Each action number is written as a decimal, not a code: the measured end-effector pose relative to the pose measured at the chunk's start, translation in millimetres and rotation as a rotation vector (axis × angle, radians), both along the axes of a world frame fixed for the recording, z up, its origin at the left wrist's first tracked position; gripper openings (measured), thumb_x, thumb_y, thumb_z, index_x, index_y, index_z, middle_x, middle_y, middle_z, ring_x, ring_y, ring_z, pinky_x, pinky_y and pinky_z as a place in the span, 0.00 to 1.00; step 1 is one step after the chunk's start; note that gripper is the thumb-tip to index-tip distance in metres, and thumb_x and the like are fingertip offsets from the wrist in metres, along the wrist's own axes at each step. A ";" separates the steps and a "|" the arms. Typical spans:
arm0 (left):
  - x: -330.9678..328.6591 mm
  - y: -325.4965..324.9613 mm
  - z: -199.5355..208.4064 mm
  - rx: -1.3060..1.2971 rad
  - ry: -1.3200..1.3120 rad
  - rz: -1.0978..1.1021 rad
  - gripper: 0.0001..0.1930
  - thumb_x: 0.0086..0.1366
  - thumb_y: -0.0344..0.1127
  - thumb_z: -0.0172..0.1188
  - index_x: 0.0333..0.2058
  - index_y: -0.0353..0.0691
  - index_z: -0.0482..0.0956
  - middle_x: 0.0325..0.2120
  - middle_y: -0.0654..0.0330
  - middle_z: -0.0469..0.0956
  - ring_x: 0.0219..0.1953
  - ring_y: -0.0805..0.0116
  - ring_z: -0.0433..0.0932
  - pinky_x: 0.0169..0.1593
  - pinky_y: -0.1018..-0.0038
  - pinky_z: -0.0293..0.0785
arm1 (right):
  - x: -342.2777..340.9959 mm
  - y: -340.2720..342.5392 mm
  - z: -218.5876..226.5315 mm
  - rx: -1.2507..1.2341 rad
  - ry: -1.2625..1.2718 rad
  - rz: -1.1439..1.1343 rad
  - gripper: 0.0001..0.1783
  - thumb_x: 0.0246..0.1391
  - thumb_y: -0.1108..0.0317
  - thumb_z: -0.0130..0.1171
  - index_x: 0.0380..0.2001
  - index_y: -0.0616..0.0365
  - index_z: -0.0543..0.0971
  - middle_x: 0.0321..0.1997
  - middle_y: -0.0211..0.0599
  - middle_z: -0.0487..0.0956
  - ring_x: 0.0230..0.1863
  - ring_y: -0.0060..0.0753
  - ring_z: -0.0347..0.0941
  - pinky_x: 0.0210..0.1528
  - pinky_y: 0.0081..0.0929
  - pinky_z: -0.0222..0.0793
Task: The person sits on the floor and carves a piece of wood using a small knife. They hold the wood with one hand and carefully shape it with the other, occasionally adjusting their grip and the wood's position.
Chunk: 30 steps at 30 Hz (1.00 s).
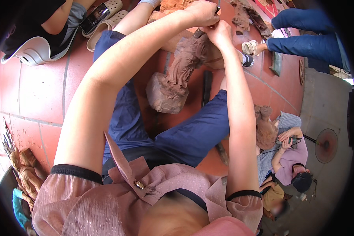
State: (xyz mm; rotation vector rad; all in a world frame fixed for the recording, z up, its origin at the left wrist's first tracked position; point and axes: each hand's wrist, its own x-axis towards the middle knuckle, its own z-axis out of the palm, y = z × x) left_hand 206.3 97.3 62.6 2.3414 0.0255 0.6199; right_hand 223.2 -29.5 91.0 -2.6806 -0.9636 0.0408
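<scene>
Carved figure (185, 65): reddish-brown, deep-folded, tilted; paler faceted base (167, 94). Left hand (202, 13), right hand (220, 34) curled tight around mostly hidden dark tool (218, 9).

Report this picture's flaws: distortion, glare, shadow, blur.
Head view: fisheye bends the tiled floor near a black rim; head view, left: pale glare washes it out; head view, centre: shadow darkens it below the carved brown figure; head view, right: the fan blurs into a reddish disc.

Your left arm (98, 86) bends at the elbow, its forearm slanting far and right; your right arm (240, 106) reaches far, nearly straight. Your left hand (202, 14) and right hand (220, 33) curl close together.
</scene>
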 end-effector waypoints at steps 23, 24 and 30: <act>-85.9 14.4 -22.3 -0.379 -0.041 -0.010 0.22 0.52 0.44 0.62 0.43 0.36 0.76 0.35 0.50 0.78 0.41 0.59 0.78 0.45 0.68 0.72 | -34.3 -93.0 -14.1 1.121 0.662 -0.138 0.07 0.51 0.74 0.59 0.32 0.66 0.73 0.29 0.42 0.79 0.27 0.29 0.78 0.28 0.22 0.76; -105.6 13.6 -42.6 -0.451 0.133 0.030 0.24 0.52 0.45 0.62 0.44 0.34 0.75 0.37 0.48 0.78 0.43 0.57 0.77 0.48 0.68 0.71 | -45.7 -111.4 -16.2 1.191 0.738 -0.177 0.08 0.52 0.74 0.59 0.32 0.66 0.73 0.30 0.42 0.79 0.27 0.30 0.78 0.29 0.23 0.77; -213.7 -73.2 -135.3 -0.553 0.426 0.105 0.35 0.50 0.50 0.65 0.49 0.29 0.69 0.47 0.43 0.70 0.50 0.50 0.70 0.53 0.64 0.67 | -128.2 -201.3 -22.9 1.345 0.822 -0.537 0.07 0.51 0.74 0.59 0.33 0.60 0.73 0.27 0.37 0.78 0.27 0.31 0.78 0.29 0.27 0.76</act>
